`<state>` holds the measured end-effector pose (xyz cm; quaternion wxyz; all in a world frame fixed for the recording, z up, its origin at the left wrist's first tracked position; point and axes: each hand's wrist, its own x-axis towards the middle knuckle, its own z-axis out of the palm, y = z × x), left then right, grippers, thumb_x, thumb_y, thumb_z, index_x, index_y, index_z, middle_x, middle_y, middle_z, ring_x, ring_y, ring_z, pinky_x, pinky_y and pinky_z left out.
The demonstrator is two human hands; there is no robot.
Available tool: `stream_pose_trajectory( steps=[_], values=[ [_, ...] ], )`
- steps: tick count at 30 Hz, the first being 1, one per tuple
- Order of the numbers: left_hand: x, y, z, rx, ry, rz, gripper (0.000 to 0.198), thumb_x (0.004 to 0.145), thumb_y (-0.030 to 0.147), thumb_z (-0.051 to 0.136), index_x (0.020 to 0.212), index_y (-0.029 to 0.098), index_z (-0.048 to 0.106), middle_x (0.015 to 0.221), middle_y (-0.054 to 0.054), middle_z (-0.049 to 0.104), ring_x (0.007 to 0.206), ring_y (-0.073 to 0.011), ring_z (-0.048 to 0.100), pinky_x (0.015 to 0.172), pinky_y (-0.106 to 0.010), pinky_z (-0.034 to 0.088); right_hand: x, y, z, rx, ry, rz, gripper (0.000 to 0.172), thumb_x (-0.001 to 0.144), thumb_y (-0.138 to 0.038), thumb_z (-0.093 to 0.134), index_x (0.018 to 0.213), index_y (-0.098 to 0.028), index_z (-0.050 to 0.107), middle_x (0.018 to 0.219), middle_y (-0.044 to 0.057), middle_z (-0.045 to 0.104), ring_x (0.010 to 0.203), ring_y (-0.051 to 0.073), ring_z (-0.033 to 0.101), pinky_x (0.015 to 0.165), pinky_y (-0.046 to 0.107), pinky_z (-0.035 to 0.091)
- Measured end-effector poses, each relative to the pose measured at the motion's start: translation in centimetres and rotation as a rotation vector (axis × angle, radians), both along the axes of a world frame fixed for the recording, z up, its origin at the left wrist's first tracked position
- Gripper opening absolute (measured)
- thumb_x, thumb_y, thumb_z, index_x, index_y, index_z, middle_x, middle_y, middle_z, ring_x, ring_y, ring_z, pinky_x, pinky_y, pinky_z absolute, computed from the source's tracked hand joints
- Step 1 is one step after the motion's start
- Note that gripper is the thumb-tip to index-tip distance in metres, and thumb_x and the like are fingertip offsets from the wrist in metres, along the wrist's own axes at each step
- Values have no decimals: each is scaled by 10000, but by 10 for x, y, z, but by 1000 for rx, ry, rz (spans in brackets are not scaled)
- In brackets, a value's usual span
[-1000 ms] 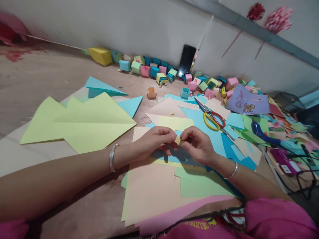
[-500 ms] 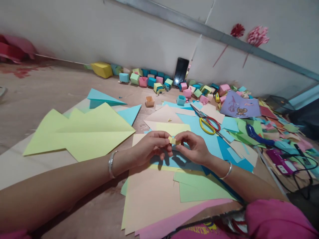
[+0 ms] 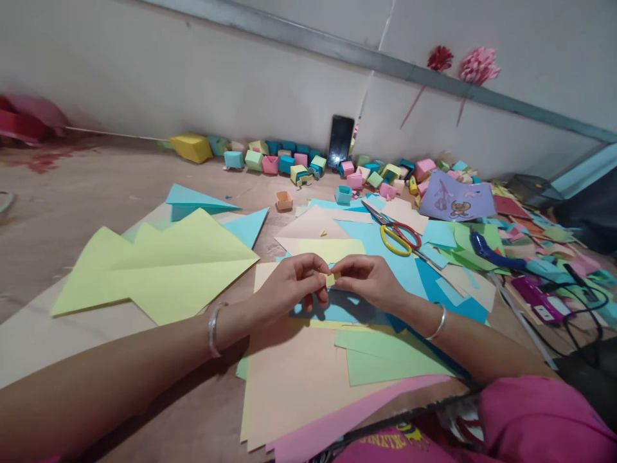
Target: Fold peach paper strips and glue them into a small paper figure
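a small yellow paper piece (image 3: 330, 280) is pinched at its ends by the left hand (image 3: 299, 283) and right hand (image 3: 370, 283), above blue paper (image 3: 357, 312) — apparently for even control, though its folds are partly hidden. scissors (image 3: 388, 222) are laid nearby, likely for easy reach.

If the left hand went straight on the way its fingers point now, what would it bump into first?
Beyond the small yellow paper piece it holds, the left hand would probably meet the right hand first, just across the piece, though depth is hard to judge here.
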<state>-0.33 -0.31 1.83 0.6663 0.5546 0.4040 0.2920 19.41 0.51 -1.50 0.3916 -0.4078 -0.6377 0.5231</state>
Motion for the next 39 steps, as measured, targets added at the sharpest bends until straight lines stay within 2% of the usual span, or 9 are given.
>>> stream_pose_trajectory(
  steps=[6,9,12,16,20,23,27,33,39],
  values=[
    [2,-1,2,111,138,44,99,793,208,525,882,194,482,580,41,606,503,-103,536,473,-198,390,-2,-1,5,-335,175,45,218,680,-264,773,850,-157,687,723,7,677,623,99,624,591,227,494],
    [2,-1,-1,126,158,25,78,784,199,500,852,199,462,566,50,589,483,-101,524,455,-191,357,-3,-2,6,-395,181,66,232,681,-273,768,852,-147,671,678,7,664,596,102,623,523,201,455],
    [1,0,-4,235,268,8,55,770,171,472,818,196,480,532,63,547,451,-91,466,463,-195,332,-3,-3,9,-313,57,23,171,703,-248,717,823,-142,655,631,-4,640,558,101,598,498,204,436],
    [-1,2,-7,457,517,-13,83,748,146,469,759,191,538,505,63,481,469,-99,416,495,-214,285,-2,-7,10,-40,-264,-11,50,722,-162,642,770,-152,647,639,-17,633,540,82,538,521,212,411],
    [-3,0,-11,539,669,-137,118,750,134,443,754,197,543,558,34,544,506,-127,449,521,-241,276,-1,-12,8,329,-529,66,97,751,-88,600,737,-169,653,697,-6,627,628,102,515,609,242,388],
    [-4,-2,-13,593,772,-214,103,772,177,458,728,199,548,620,-9,593,554,-160,483,533,-269,265,-1,-12,4,486,-633,153,115,774,-76,586,742,-170,644,747,23,602,734,140,520,672,266,384],
    [-6,-3,-13,622,862,-229,115,794,236,485,741,198,579,647,-39,607,562,-174,472,537,-300,235,1,-11,1,509,-689,177,95,798,-100,582,764,-174,631,723,14,557,711,141,488,648,263,349],
    [-5,-4,-10,637,866,-211,130,784,212,480,685,201,563,580,-27,548,500,-147,378,515,-312,188,0,-13,-1,474,-771,157,88,834,-197,596,752,-166,584,695,5,549,665,129,443,615,262,302],
    [-6,-5,-14,631,857,-221,104,786,231,496,725,211,577,627,-33,585,539,-171,431,533,-303,196,-1,-15,1,462,-723,203,91,836,-143,529,816,-162,616,734,20,597,682,135,487,632,263,331]
  ],
)
